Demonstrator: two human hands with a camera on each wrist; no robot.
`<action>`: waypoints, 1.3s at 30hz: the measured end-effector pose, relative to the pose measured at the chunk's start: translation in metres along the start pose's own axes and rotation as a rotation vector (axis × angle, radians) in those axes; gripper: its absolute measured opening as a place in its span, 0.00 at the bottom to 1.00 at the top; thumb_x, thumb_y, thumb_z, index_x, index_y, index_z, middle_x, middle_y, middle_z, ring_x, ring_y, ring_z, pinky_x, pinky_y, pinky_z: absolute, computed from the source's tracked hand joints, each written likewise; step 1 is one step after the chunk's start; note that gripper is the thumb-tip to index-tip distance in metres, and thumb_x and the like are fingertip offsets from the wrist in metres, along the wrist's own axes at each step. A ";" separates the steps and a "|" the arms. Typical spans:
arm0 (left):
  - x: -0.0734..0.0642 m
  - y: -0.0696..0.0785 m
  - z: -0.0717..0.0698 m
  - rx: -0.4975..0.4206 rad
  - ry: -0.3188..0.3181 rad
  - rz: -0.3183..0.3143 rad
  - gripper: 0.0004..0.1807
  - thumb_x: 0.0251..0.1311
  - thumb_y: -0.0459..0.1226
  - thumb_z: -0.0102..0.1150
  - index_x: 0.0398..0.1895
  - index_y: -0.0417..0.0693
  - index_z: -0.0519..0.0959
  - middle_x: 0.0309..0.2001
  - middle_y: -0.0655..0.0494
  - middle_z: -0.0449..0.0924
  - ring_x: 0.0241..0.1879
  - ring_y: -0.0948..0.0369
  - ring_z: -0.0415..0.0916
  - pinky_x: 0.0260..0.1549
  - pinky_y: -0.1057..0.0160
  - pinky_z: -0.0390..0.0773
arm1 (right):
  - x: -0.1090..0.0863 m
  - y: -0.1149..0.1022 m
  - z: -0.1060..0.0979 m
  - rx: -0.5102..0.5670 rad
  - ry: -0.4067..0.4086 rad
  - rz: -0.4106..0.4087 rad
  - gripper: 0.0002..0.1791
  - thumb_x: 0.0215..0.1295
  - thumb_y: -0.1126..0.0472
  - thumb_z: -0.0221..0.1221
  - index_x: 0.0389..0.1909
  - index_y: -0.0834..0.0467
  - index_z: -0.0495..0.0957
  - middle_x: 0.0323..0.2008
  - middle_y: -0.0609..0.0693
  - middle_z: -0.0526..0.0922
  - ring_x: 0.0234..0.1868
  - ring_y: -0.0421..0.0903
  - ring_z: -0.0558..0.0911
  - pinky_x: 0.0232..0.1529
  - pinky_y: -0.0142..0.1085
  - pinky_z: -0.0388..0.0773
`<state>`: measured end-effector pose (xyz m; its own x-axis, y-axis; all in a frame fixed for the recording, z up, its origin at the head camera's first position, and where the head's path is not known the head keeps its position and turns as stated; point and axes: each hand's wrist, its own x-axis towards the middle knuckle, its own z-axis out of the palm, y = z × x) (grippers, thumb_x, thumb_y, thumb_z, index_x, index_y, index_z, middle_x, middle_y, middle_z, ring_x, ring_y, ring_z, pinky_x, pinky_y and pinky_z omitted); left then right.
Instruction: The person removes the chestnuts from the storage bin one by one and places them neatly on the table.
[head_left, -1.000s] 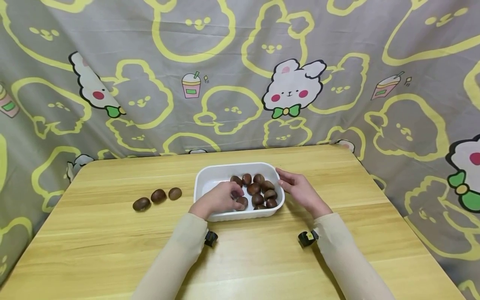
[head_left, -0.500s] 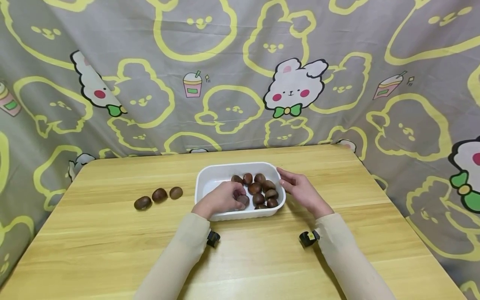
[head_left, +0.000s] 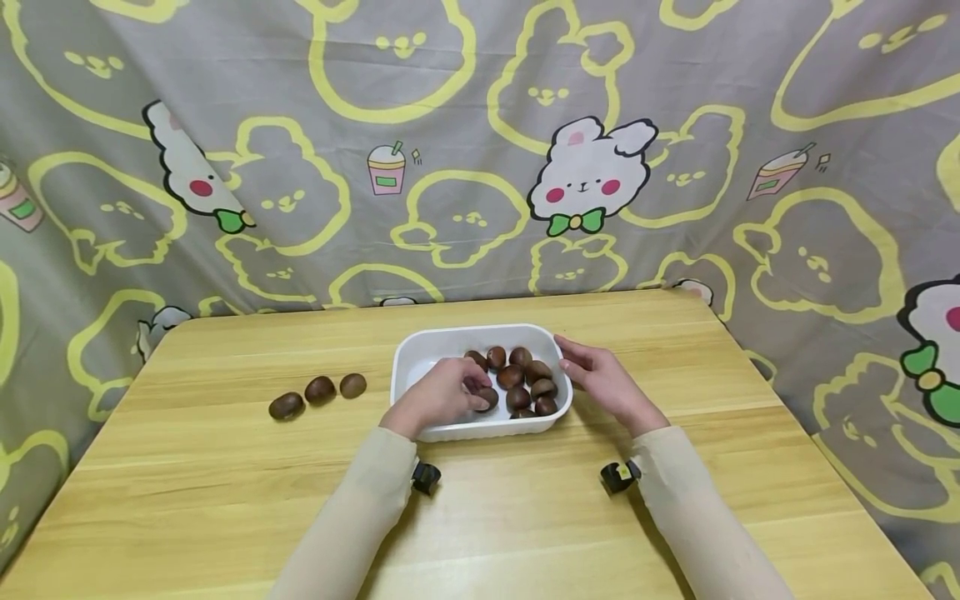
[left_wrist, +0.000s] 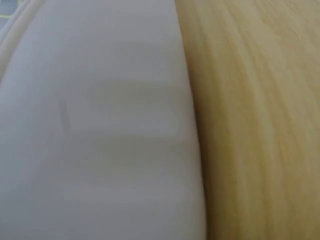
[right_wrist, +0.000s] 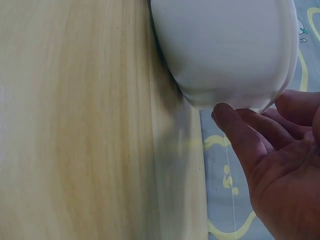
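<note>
My left hand [head_left: 442,393] reaches over the near side of a white rectangular dish [head_left: 427,340]. Its thumb and fingers pinch a brown chestnut [head_left: 489,398] low inside the dish. Several more chestnuts [head_left: 512,377] lie together in the right half of that dish. At the right end, my right hand [head_left: 603,379] touches the outside with extended fingers. The right wrist view has the fingertips [right_wrist: 223,111] of this hand right at the dish's wall [right_wrist: 225,55]. In the left wrist view the dish's side [left_wrist: 110,120] fills much of the picture, and the left hand is out of sight.
Three chestnuts [head_left: 320,390] sit in a slanting row on the wooden table [head_left: 225,483], left of the dish. A patterned curtain [head_left: 465,150] hangs behind the table's back edge and along its sides. Black wrist cameras [head_left: 618,477] are strapped to both wrists.
My left fingers and the chestnut between them have shifted slightly within the dish. My right hand stays at the dish's end, and the three chestnuts on the table stay put.
</note>
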<state>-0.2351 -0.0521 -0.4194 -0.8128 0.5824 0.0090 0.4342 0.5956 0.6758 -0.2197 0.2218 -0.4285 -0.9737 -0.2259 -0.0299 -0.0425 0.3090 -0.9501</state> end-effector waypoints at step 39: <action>-0.103 -0.051 -0.120 -0.058 0.314 -0.216 0.14 0.61 0.42 0.68 0.49 0.48 0.83 0.47 0.53 0.81 0.48 0.52 0.78 0.45 0.50 0.77 | 0.000 -0.003 0.001 -0.074 0.027 -0.011 0.26 0.75 0.64 0.52 0.70 0.63 0.64 0.66 0.61 0.69 0.67 0.56 0.67 0.67 0.48 0.60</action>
<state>-0.2201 -0.2087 -0.3668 -0.9663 0.2443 0.0811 0.2250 0.6485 0.7272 -0.2190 0.2205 -0.4262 -0.9787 -0.2050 -0.0105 -0.0684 0.3739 -0.9249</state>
